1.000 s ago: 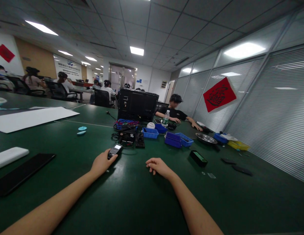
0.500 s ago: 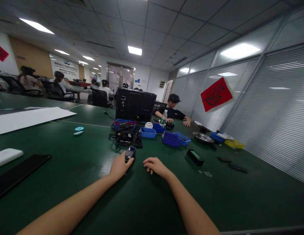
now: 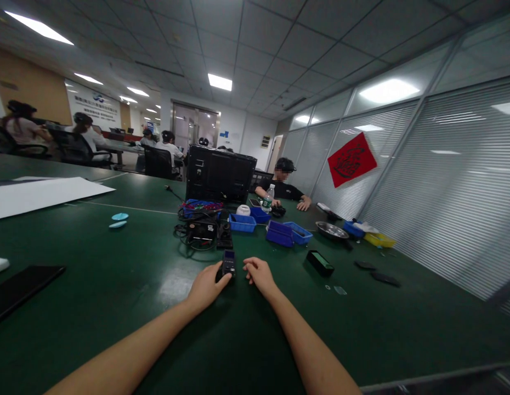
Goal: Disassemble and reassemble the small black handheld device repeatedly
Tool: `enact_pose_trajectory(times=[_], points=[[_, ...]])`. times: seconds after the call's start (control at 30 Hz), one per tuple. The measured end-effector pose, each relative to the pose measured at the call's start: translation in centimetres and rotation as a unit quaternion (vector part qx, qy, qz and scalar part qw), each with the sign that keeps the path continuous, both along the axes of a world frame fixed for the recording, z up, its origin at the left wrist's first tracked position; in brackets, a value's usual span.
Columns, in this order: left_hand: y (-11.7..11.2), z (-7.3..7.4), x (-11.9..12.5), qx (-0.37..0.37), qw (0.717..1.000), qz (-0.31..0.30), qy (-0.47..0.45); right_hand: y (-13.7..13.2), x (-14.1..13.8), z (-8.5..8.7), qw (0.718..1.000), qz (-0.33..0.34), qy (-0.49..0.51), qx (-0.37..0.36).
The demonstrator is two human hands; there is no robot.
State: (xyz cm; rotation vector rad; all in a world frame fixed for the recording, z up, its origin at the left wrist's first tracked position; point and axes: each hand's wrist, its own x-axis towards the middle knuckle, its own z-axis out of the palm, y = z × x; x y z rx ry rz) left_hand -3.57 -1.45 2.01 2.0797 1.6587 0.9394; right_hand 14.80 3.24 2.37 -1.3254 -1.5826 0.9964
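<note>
My left hand [image 3: 206, 285] is closed round a small black handheld device with a screen [image 3: 229, 262], which stands upright or slightly tilted at the table's middle. Its thumb lies across the front, low down; the other fingers are hidden behind. Just right of the device, my right hand [image 3: 258, 274] hovers or rests with loosely bent fingers, apart from it and with nothing visible in them. Beyond them sits a black powered box with cables [image 3: 201, 235], close to a black stand [image 3: 225, 237]. To the right lies a black case with a green inside [image 3: 319, 263].
Blue bins [image 3: 279, 232], a white ball [image 3: 243, 210], a water bottle [image 3: 268, 197] and a monitor [image 3: 220, 174] stand farther back. A metal bowl [image 3: 332, 231] and yellow tray [image 3: 379, 240] are right. A black flat panel [image 3: 24, 291] lies left. Another person [image 3: 284, 189] sits across the table.
The device has turned more upright, its front facing me, and come nearer my right hand. The whole view has shifted slightly. My right hand keeps its loose bend.
</note>
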Motion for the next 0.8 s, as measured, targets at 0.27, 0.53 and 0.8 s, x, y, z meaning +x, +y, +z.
enact_pose_trajectory(times=[0.27,0.53,0.8], points=[[-0.7,0.5,-0.1,-0.005,0.992,-0.122,-0.013,-1.0,-0.6,0.4,0.970,-0.067,-0.190,0.137],[-0.5,0.2,-0.2,-0.009,0.994,-0.107,-0.013,-2.8,-2.0,1.3,0.912,-0.062,-0.385,0.125],[-0.5,-0.1,-0.8,0.015,0.995,-0.101,-0.013,-1.9,-0.4,1.8,0.902,-0.104,-0.416,0.055]])
